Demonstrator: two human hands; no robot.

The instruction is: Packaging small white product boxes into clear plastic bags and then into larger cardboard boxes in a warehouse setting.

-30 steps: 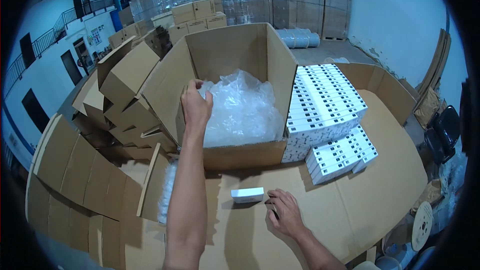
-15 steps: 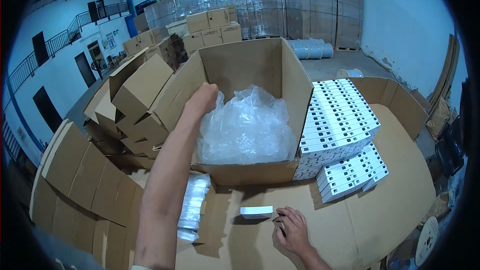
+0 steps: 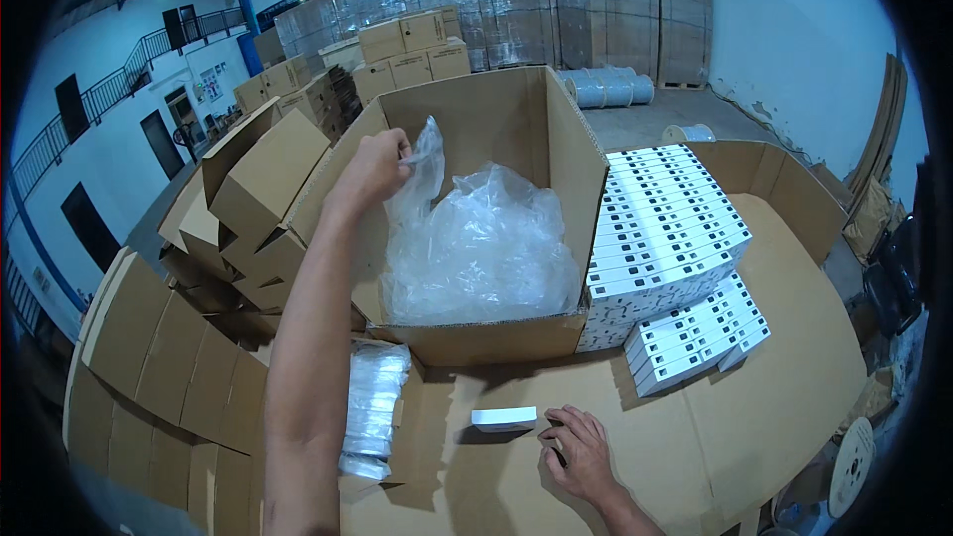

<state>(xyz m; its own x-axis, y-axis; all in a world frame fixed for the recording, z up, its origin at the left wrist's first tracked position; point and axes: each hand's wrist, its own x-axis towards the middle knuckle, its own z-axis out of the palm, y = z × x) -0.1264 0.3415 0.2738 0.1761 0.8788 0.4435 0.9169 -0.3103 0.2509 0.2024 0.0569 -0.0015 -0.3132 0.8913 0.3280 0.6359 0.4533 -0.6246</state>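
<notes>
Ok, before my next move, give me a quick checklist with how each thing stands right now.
1. Left hand gripping the clear plastic: ok, a raised end is pinched in its fingers.
2. That plastic free of the pile in the big box: cannot tell, its lower part blends into the rest.
3. Right hand empty: ok, it rests by the right end of the small white box.
4. Small white box covered in plastic: not ok, it sits bare on the cardboard.
5. Stacked white boxes clear of both hands: ok.
</notes>
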